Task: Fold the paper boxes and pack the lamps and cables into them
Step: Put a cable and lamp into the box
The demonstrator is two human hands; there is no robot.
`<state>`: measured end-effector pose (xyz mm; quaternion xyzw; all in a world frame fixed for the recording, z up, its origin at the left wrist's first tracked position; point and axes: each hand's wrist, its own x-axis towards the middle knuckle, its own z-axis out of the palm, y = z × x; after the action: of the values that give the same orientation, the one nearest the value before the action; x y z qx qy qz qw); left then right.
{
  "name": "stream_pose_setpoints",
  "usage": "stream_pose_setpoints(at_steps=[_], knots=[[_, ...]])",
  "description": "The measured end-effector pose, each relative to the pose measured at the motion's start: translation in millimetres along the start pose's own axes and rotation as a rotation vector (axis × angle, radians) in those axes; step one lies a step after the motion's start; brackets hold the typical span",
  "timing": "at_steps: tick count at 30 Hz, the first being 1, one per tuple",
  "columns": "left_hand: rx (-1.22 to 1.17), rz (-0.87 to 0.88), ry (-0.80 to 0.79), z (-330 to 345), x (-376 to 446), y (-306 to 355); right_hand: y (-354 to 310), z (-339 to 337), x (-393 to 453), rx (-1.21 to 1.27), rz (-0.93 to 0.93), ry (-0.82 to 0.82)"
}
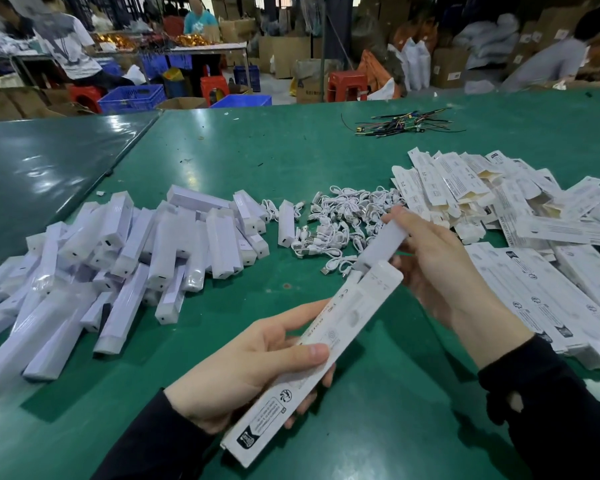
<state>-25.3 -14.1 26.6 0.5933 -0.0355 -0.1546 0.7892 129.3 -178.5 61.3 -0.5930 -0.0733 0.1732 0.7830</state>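
Left hand [243,372] grips the paper box [312,362], long axis rising rightward; right hand [437,268] pinches the lamp [381,245] into its mouth.

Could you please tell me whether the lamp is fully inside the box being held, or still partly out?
Partly out. The lamp, gripped by the right hand, sticks out of the open top of the box held by the left hand.

A green table [291,157] carries white lamps [118,258] at its left, cables [340,220] mid-surface, flat boxes [499,202] right, coloured wires [406,124] toward the far edge.
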Motion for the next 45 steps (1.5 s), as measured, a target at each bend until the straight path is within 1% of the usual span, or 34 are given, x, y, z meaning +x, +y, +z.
stream_pose_setpoints(at_steps=[4, 6, 8, 10, 13, 16, 18, 20, 23, 25, 29, 31, 33, 37, 40, 43, 45], knots=[[0.073, 0.074, 0.006, 0, 0, 2, -6, -1, -2, 0.14, 0.129, -0.104], [0.079, 0.077, -0.006, 0, -1, 4, -6, 1, -5, 0.177, 0.146, -0.179], [0.085, 0.073, -0.018, 0, -2, 5, -5, 4, -8, 0.121, 0.109, -0.228], [0.076, 0.07, -0.018, 0, -2, 6, -5, 8, -10, 0.102, 0.056, -0.233], [0.025, 0.06, -0.022, 0, -2, 6, -6, 10, -9, 0.185, -0.014, -0.194], [-0.061, 0.04, -0.029, 1, -2, 5, -3, 12, -9, 0.216, -0.034, -0.218], [-0.097, 0.024, 0.003, 2, -1, 4, 0, 14, -9, 0.226, -0.04, -0.246], [-0.113, 0.03, 0.076, 4, 1, 3, 2, 13, -10, 0.222, -0.05, -0.278], [-0.132, 0.101, 0.212, 8, 4, 0, 9, 13, -12, 0.115, -0.074, -0.373], [-0.147, 0.145, 0.238, 9, 5, 0, 14, 17, -15, 0.1, -0.086, -0.419], [-0.144, 0.174, 0.103, 11, 1, 4, 18, 21, -19, 0.133, -0.172, -0.419], [-0.156, 0.148, 0.045, 11, 0, 5, 19, 21, -21, 0.128, -0.161, -0.429], [-0.156, 0.137, 0.053, 11, 1, 5, 20, 22, -22, 0.12, -0.13, -0.426], [-0.198, 0.186, 0.137, 12, 1, 9, 17, 22, -21, 0.153, -0.122, -0.384], [-0.204, 0.21, 0.174, 13, 2, 9, 18, 24, -21, 0.172, -0.048, -0.341], [-0.207, 0.21, 0.167, 15, 3, 7, 20, 25, -21, 0.153, 0.031, -0.284], [-0.201, 0.189, 0.136, 16, 4, 5, 20, 23, -19, 0.117, 0.042, -0.258]])
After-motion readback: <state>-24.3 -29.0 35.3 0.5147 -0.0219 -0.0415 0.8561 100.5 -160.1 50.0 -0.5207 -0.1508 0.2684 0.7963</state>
